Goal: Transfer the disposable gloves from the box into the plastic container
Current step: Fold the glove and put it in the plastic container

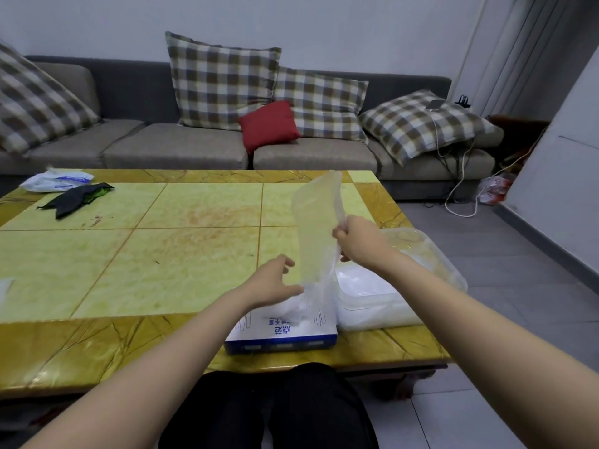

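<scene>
Pinching a clear glove (316,228) by its edge, the right hand (359,243) holds it above the box (282,333). The left hand (274,281), fingers loosely apart, thumbs its lower end. The plastic container (449,265) sits beside the box.

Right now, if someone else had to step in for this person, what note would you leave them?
Right hand: pinches a glove, raised above the box.
Left hand: open, thumb touching the glove's lower end.
Container: just right of the box.
Done: a white pile of gloves lies in the container.
Left: put this glove in; more gloves poke from the box.
</scene>
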A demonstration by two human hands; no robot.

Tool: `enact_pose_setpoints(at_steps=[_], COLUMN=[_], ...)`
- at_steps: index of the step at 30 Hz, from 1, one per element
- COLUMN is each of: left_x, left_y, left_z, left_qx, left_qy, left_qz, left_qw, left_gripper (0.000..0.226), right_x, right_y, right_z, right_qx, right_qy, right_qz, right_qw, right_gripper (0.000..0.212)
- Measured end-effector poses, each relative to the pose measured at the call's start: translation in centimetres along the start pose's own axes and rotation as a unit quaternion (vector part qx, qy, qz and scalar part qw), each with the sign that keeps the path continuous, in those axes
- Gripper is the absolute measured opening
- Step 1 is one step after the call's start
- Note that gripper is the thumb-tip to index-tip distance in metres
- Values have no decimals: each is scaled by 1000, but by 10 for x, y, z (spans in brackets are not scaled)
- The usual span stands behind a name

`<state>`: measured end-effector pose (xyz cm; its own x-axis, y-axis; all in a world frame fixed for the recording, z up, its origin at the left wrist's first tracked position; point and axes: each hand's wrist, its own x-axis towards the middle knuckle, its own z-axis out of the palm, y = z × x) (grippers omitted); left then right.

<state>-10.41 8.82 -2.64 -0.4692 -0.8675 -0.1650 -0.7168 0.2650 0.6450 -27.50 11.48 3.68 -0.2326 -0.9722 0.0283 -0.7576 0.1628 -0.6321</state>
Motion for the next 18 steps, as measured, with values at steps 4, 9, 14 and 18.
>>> enact_pose_setpoints(at_steps=[4,9,14,18], left_x=[3,5,12,18], left_y=[34,60,68,68], left_z=[-17,-28,-27,-21], left_qx=[-105,-156,-69,-98], left_qy=[62,136,87,84], left_qz=[30,87,128,111], left_qw=[992,974,985,985], left_gripper=[57,83,6,9], right_x=[-4,-14,-21,-15], right_y=[9,15,21,32], right_z=[-8,-28,-46,-62], right_qx=[-48,-57,-130,-124], right_qy=[-46,-141,-182,-100], right_qz=[15,11,1,5], right_qw=[998,988,975,987], right_gripper=[26,25,2,23])
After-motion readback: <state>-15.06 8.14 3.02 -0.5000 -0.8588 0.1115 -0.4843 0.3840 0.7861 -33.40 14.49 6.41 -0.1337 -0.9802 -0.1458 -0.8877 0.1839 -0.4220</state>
